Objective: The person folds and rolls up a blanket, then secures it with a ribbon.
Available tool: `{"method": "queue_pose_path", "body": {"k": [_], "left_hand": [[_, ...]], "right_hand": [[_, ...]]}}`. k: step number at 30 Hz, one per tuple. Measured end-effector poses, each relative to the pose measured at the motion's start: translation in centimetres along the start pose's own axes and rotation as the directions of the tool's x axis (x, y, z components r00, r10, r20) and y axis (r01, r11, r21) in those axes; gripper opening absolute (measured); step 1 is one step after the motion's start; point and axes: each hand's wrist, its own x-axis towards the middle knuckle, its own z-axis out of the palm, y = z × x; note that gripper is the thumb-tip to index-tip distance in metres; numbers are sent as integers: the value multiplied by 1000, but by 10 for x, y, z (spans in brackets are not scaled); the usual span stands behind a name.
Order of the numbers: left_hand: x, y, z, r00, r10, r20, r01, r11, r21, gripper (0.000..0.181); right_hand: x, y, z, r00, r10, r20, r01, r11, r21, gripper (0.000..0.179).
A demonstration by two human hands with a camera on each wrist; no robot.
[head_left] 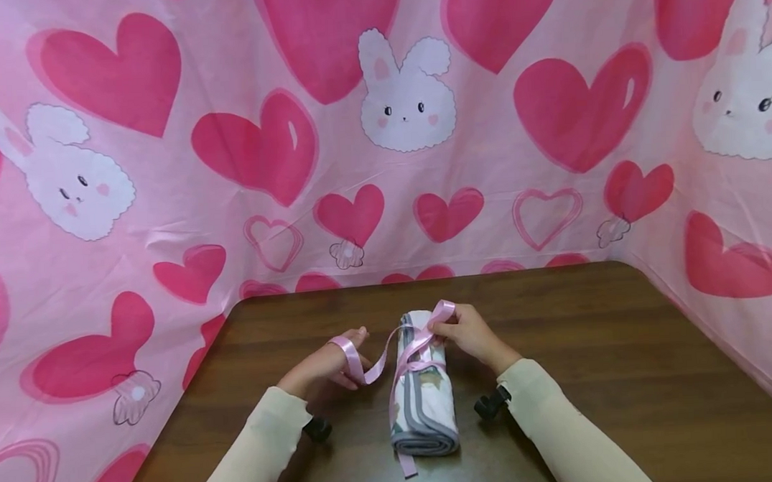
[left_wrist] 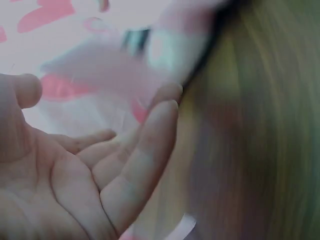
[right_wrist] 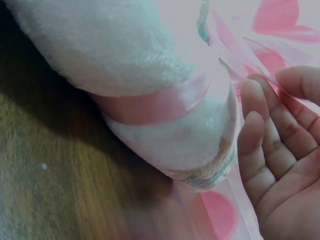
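A rolled blanket (head_left: 437,400), white and plush with grey edging and a printed pattern, lies lengthwise on the table. Round its middle runs a pink satin ribbon (right_wrist: 155,106), crossed over on top. My right hand (head_left: 473,332) pinches a raised loop of that ribbon between thumb and fingers at the roll's far right side. To the left of the roll, my left hand (head_left: 327,364) has its fingers extended, with a length of ribbon draped over its back. The left wrist view shows the left palm (left_wrist: 55,185) with loosely straight fingers. One ribbon tail pokes out beneath the roll's near end.
The dark brown wooden table (head_left: 591,347) extends on both sides of the roll. Behind and beside it hangs a pink cloth (head_left: 486,157) with hearts and white rabbits. A black wrist device (head_left: 491,403) sits below the right cuff, another (head_left: 318,428) below the left.
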Motion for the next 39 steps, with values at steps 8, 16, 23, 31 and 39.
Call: {"method": "queue_pose_path", "body": {"k": [8, 16, 23, 31, 39], "left_hand": [[7, 4, 17, 996, 93, -1, -92, 982, -162, 53], [20, 5, 24, 977, 116, -182, -130, 989, -67, 28], [34, -6, 30, 971, 114, -210, -80, 983, 162, 54], [45, -9, 30, 970, 171, -173, -142, 976, 167, 43], [35, 8, 26, 953, 216, -211, -219, 976, 9, 35]], "right_hand": [[0, 0, 0, 1000, 1, 0, -1, 1000, 4, 20], [3, 2, -1, 999, -42, 14, 41, 999, 13, 21], [1, 1, -1, 1000, -27, 11, 27, 1000, 13, 20], [1, 1, -1, 999, -51, 18, 50, 999, 13, 20], [1, 0, -2, 999, -41, 22, 41, 999, 21, 17]]}}
